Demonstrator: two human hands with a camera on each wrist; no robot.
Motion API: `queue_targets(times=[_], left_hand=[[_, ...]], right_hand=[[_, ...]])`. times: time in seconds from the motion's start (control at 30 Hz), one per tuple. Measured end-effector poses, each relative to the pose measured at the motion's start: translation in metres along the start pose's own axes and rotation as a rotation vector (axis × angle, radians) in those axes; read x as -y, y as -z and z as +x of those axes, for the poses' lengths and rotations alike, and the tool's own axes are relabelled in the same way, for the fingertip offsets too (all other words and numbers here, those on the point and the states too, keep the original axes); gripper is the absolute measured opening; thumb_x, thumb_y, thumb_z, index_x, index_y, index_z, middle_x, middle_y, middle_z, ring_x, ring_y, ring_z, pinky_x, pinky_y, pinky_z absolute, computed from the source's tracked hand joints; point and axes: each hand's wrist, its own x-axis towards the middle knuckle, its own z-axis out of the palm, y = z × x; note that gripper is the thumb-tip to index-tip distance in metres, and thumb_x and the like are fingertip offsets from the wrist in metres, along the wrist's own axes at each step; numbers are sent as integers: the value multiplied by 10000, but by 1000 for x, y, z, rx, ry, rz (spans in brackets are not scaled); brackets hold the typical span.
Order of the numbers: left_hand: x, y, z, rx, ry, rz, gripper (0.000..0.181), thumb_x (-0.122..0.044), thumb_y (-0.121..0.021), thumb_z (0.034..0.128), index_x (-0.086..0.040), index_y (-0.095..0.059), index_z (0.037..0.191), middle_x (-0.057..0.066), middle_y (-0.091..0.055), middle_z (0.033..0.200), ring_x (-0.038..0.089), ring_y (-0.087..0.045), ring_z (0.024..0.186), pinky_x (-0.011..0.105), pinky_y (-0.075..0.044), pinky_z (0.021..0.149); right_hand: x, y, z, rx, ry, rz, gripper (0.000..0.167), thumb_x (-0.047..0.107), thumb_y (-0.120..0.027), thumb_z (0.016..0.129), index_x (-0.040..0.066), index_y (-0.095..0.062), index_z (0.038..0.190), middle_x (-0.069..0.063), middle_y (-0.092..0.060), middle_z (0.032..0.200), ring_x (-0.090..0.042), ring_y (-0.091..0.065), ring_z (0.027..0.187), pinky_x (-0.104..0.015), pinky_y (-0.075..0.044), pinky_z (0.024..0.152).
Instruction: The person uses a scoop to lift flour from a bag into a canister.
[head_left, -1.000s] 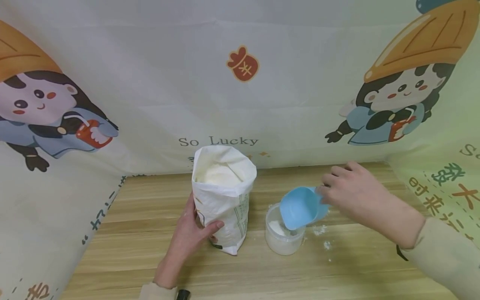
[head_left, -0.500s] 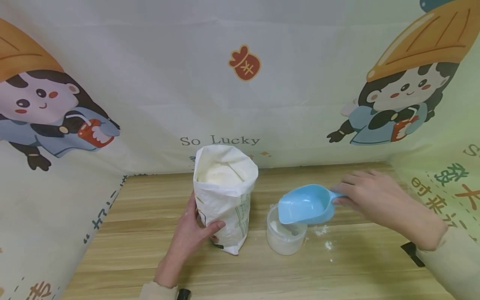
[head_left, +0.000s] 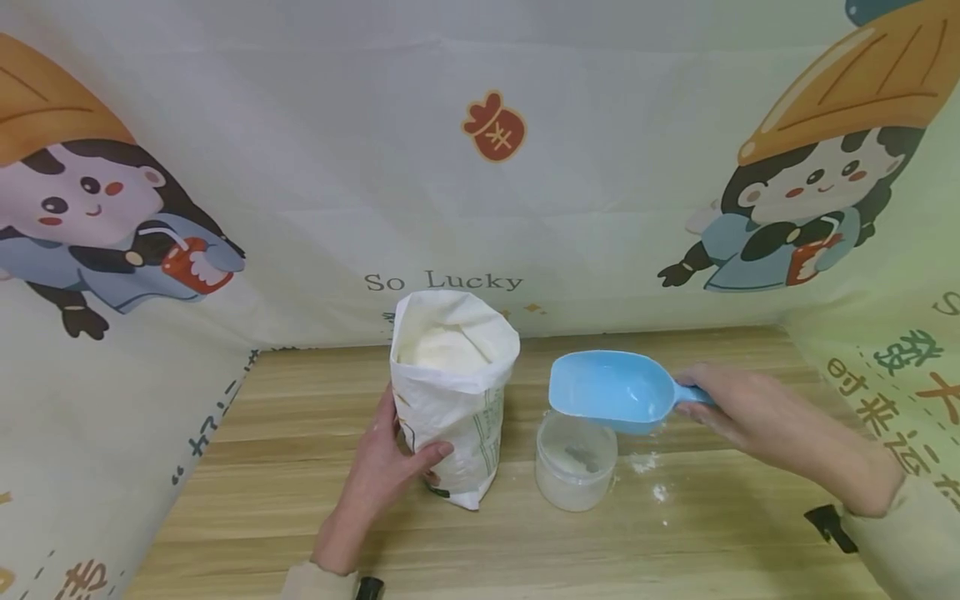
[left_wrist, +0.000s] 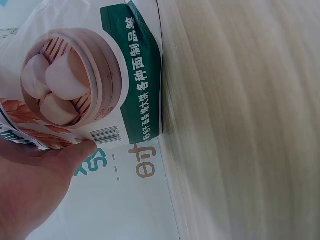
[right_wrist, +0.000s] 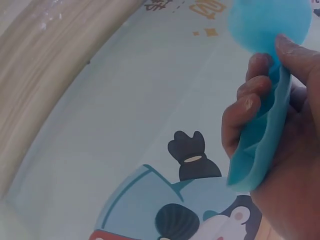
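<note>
A white flour bag (head_left: pixel 457 417) with its top open stands on the table, white powder visible inside. My left hand (head_left: pixel 390 467) grips its lower left side, the thumb lying across the front. In the left wrist view the bag (left_wrist: pixel 110 75) shows a printed steamer of buns. My right hand (head_left: pixel 742 408) holds a light blue scoop (head_left: pixel 615 387) by its handle, above and slightly behind a clear round tub (head_left: pixel 576 483). Only a trace of powder shows in the scoop's bowl. Some white powder lies in the tub. In the right wrist view, fingers (right_wrist: pixel 245 107) curl round the scoop's handle (right_wrist: pixel 265 135).
Spilled white powder (head_left: pixel 645 462) dots the wooden table (head_left: pixel 300 467) right of the tub. A printed cloth (head_left: pixel 360 167) with cartoon figures walls off the back and both sides. A dark strap (head_left: pixel 831 527) hangs at the right wrist.
The scoop has gone from tipped over the tub to roughly level, rising and moving back off its opening. My right hand has shifted right. My left hand stays on the bag.
</note>
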Motion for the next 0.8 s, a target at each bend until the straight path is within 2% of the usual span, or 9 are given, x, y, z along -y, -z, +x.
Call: queue_targets(times=[0.17, 0.3, 0.53, 0.67, 0.8], left_hand=[[0, 0, 0, -4, 0, 15, 1164, -389, -921, 779, -158, -188, 1654, 215, -457, 1557, 413, -456, 1418, 610, -364, 1169], [0, 0, 0, -5, 3, 11, 1169, -387, -923, 776, -155, -187, 1654, 219, -470, 1545, 410, -464, 1413, 608, -372, 1165], [0, -1, 0, -6, 15, -6, 1181, -367, -935, 766, -148, -187, 1653, 215, -474, 1544, 403, -466, 1413, 594, -356, 1181], [0, -1, 0, -6, 14, -3, 1181, -377, -933, 767, -145, -187, 1653, 220, -463, 1552, 405, -460, 1418, 594, -351, 1184], [1, -1, 0, -7, 11, -3, 1182, -379, -932, 768, -146, -185, 1654, 216, -466, 1550, 403, -460, 1418, 595, -351, 1183]], right_hand=[[0, -6, 0, -60, 51, 56, 206, 84, -748, 936, 96, -637, 1108, 167, -578, 854, 34, -477, 703, -231, -503, 563], [4, -10, 3, -98, 36, 69, 122, 113, -686, 998, 93, -609, 1090, 164, -483, 809, 21, -421, 680, -213, -429, 537], [14, -9, 11, -133, -70, 84, 162, 95, -650, 1021, 20, -625, 1162, 57, -608, 874, -84, -517, 735, -284, -492, 587], [18, -10, 19, -182, -66, 76, 153, 102, -645, 1025, 15, -641, 1151, 35, -634, 878, -99, -537, 733, -297, -503, 586], [21, -9, 29, -244, -36, 16, 144, 150, -641, 1034, 36, -649, 1121, 37, -619, 847, -97, -521, 699, -289, -469, 554]])
